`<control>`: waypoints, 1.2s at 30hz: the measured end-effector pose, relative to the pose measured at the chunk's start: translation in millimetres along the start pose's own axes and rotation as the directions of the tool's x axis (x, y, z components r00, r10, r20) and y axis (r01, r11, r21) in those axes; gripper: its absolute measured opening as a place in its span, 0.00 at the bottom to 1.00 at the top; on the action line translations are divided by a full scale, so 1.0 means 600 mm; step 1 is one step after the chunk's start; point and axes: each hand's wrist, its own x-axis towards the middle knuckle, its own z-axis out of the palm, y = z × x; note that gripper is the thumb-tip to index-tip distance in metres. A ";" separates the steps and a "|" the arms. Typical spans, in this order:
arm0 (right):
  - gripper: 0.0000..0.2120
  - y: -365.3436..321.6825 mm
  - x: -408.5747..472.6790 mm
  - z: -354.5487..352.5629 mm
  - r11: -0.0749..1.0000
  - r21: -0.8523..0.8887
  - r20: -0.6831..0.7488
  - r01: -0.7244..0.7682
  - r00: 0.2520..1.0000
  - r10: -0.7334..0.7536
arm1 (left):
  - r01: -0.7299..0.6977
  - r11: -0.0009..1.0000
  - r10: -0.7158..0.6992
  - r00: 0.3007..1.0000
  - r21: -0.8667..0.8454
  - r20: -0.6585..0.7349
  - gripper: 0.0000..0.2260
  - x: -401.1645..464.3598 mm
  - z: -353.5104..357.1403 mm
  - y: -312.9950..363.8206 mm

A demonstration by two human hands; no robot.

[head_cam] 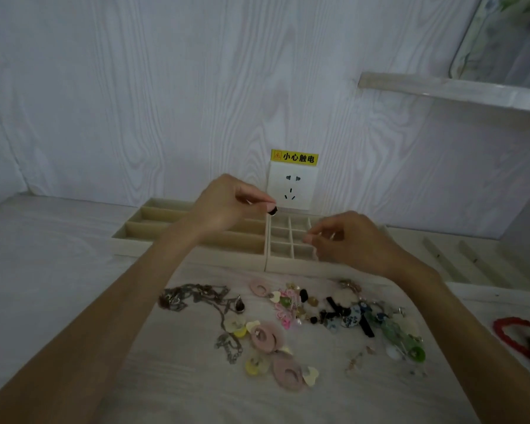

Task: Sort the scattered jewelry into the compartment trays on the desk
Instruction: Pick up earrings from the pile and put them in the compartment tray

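My left hand (227,203) is raised above the trays and pinches a small black earring (273,210) between thumb and fingertips. My right hand (346,237) hovers over the grid tray (280,264) with its fingers curled; whether it pinches something tiny is unclear. A long-slot tray (166,237) stands to the left of the grid tray. Scattered jewelry lies on the desk in front: a silver chain (196,296), pink oval earrings (265,336), yellow pieces (236,327), black and blue beads (346,315), green pieces (401,338).
A wall socket (292,186) with a yellow warning label (294,157) sits behind the trays. A red bead bracelet (514,335) lies at the desk's right edge. A shelf (456,88) juts out at upper right.
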 end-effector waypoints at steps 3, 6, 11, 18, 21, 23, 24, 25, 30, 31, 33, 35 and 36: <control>0.05 0.000 0.049 -0.014 0.999 0.004 -0.070 -0.044 0.997 0.044 | -0.006 0.977 -0.002 0.999 0.212 0.035 0.04 0.049 0.006 0.006; 0.06 0.013 0.092 -0.012 0.994 -0.052 -0.005 -0.095 0.995 0.095 | -0.051 0.859 -0.013 0.993 0.509 0.121 0.05 0.084 0.022 0.013; 0.08 0.031 0.112 0.013 0.987 -0.137 0.098 -0.089 0.990 0.103 | -0.209 0.701 -0.013 0.952 0.682 0.304 0.07 0.113 0.045 0.010; 0.08 0.058 0.095 0.014 0.990 -0.141 0.084 -0.008 0.996 0.020 | -0.251 0.630 -0.016 0.942 0.735 0.336 0.08 0.117 0.055 0.008; 0.09 0.061 0.097 0.017 0.990 -0.143 0.064 0.012 0.998 -0.003 | -0.278 0.568 0.000 0.941 0.775 0.338 0.08 0.119 0.064 0.012; 0.08 0.064 0.098 0.016 0.991 -0.131 0.062 0.016 0.998 -0.008 | -0.275 0.546 -0.013 0.942 0.791 0.336 0.07 0.120 0.069 0.013; 0.08 0.066 0.097 0.015 0.992 -0.123 0.059 0.015 0.998 -0.007 | -0.267 0.542 -0.024 0.943 0.797 0.332 0.07 0.121 0.071 0.013; 0.08 0.068 0.097 0.014 0.993 -0.114 0.058 0.014 0.998 -0.007 | -0.262 0.537 -0.032 0.944 0.802 0.330 0.07 0.122 0.074 0.014; 0.06 0.069 0.097 0.013 0.994 -0.112 0.054 0.017 0.998 -0.011 | -0.269 0.488 -0.033 0.945 0.831 0.325 0.07 0.126 0.080 0.018; 0.06 0.069 0.097 0.012 0.994 -0.104 0.058 0.017 0.998 -0.011 | -0.264 0.488 -0.036 0.946 0.832 0.321 0.07 0.127 0.080 0.018; 0.06 0.068 0.096 0.011 0.995 -0.100 0.063 0.020 0.998 -0.014 | -0.253 0.499 -0.036 0.950 0.829 0.311 0.06 0.128 0.080 0.017; 0.07 0.064 0.093 0.004 0.994 -0.110 0.060 0.022 0.998 -0.016 | -0.242 0.525 -0.008 0.957 0.816 0.289 0.07 0.127 0.077 0.017; 0.07 0.060 0.090 -0.003 0.993 -0.113 0.060 0.024 0.998 -0.017 | -0.231 0.547 0.009 0.963 0.805 0.270 0.07 0.123 0.072 0.019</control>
